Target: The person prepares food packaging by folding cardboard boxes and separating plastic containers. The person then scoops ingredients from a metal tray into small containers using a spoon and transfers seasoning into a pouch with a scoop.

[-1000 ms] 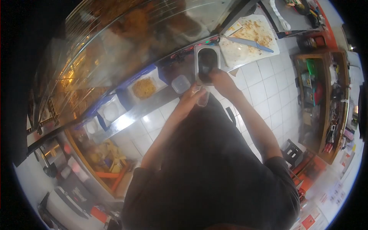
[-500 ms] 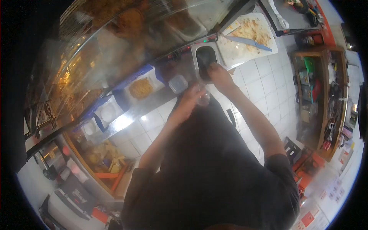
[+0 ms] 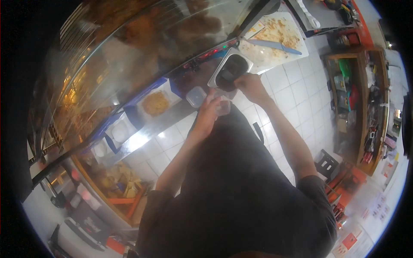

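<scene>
- Left hand: clamped on one clear cup.
- Right hand: at one metal pan; grip, cannot tell.
- Nearby: one plastic tub, one knife, one cutting board.

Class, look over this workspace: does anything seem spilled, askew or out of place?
Yes: the white cutting board looks untidy. Brown scraps are scattered over its surface, and a knife lies across it.

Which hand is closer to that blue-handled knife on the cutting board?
Right. The right hand is at the metal pan, below the knife in the picture; the left hand, holding a clear cup, is farther down and left.
</scene>
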Action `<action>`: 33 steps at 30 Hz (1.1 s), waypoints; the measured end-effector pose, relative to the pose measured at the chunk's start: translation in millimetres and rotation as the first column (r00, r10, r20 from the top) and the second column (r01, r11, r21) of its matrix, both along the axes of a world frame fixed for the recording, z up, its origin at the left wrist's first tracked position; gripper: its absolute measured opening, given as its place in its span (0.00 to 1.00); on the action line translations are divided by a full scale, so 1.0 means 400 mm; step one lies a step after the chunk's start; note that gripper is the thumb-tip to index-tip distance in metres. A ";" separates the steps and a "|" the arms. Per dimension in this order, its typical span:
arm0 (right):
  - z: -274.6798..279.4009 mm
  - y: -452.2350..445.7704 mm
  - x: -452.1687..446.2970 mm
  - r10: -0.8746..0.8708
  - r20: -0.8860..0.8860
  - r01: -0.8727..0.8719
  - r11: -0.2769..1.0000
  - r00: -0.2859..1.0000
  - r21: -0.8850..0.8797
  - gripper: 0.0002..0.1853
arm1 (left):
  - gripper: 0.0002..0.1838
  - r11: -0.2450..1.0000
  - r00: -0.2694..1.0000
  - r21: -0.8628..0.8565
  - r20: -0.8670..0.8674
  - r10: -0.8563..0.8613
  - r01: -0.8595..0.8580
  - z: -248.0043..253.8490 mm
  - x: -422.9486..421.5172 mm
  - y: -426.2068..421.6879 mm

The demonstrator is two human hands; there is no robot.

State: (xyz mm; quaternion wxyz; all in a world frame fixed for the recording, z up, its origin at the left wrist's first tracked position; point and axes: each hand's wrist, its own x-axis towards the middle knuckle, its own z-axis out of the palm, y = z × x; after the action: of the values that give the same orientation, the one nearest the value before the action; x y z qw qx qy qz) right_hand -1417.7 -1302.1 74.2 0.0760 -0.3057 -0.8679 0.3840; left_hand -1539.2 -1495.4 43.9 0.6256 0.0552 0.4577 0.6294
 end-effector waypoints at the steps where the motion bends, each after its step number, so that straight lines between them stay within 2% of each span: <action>1: 0.002 0.001 0.001 -0.070 -0.011 0.069 0.995 0.997 -0.078 0.08 | 0.35 1.000 1.000 0.005 0.003 -0.003 0.003 -0.009 0.004 -0.001; 5: 0.008 -0.017 -0.004 -0.129 -0.038 0.129 0.992 0.991 0.009 0.07 | 0.42 0.998 0.998 -0.049 0.059 -0.022 0.024 -0.040 0.023 -0.013; 7: -0.028 -0.023 0.003 0.040 -0.011 -0.032 0.919 0.999 0.393 0.06 | 0.48 0.990 0.990 -0.037 0.039 -0.135 0.137 -0.022 0.030 -0.010; 11: -0.054 -0.033 -0.001 0.036 0.007 -0.036 0.918 0.999 0.394 0.05 | 0.52 0.980 0.978 -0.012 0.066 -0.198 0.199 -0.007 0.036 0.005; 13: -0.026 -0.036 -0.016 -0.064 -0.038 0.070 0.980 0.997 0.184 0.05 | 0.53 0.980 0.978 -0.009 -0.054 -0.201 0.201 -0.026 0.037 0.016; 14: -0.020 -0.038 -0.019 -0.066 -0.036 0.072 0.981 0.997 0.182 0.05 | 0.54 0.979 0.975 -0.008 -0.093 -0.202 0.202 -0.034 0.037 0.019; 16: -0.011 -0.039 -0.024 -0.054 -0.028 0.055 0.996 0.998 0.074 0.05 | 0.58 0.982 0.983 -0.068 -0.041 -0.180 0.177 -0.014 0.025 0.033; 17: -0.006 -0.037 -0.026 -0.054 -0.028 0.056 0.996 0.998 0.073 0.05 | 0.60 0.982 0.985 -0.088 -0.024 -0.171 0.169 -0.004 0.018 0.041; 20: -0.007 -0.031 -0.028 0.004 -0.049 -0.005 1.000 0.999 -0.022 0.07 | 0.61 0.970 0.975 -0.094 0.022 -0.222 0.223 0.010 -0.004 0.048; 23: -0.022 -0.019 -0.027 -0.026 -0.044 0.021 0.992 0.999 -0.126 0.07 | 0.61 0.958 0.963 -0.140 -0.063 -0.262 0.251 0.015 -0.020 0.045; 25: -0.023 -0.021 -0.028 -0.142 -0.036 0.128 0.956 0.989 -0.264 0.08 | 0.61 0.944 0.952 -0.135 -0.024 -0.306 0.300 0.019 -0.033 0.039; 29: -0.028 -0.031 -0.029 -0.195 -0.025 0.174 0.922 0.981 -0.346 0.08 | 0.62 0.944 0.948 -0.103 0.093 -0.305 0.313 0.010 -0.047 0.044; 32: 0.019 -0.055 -0.040 -0.225 -0.034 0.194 0.900 0.974 -0.390 0.08 | 0.63 0.972 0.967 -0.074 -0.107 -0.230 0.223 -0.021 -0.042 0.054; 33: 0.018 -0.064 -0.042 -0.213 -0.081 0.181 0.939 0.974 -0.291 0.08 | 0.61 0.968 0.958 -0.055 -0.138 -0.250 0.245 -0.022 -0.044 0.056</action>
State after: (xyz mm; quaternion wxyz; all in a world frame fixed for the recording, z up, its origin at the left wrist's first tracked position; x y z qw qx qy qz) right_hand -1434.3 -1327.9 81.3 0.1181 -0.3771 -0.7639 0.5103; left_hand -1556.7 -1473.0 35.3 0.6658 0.1455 0.5027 0.5318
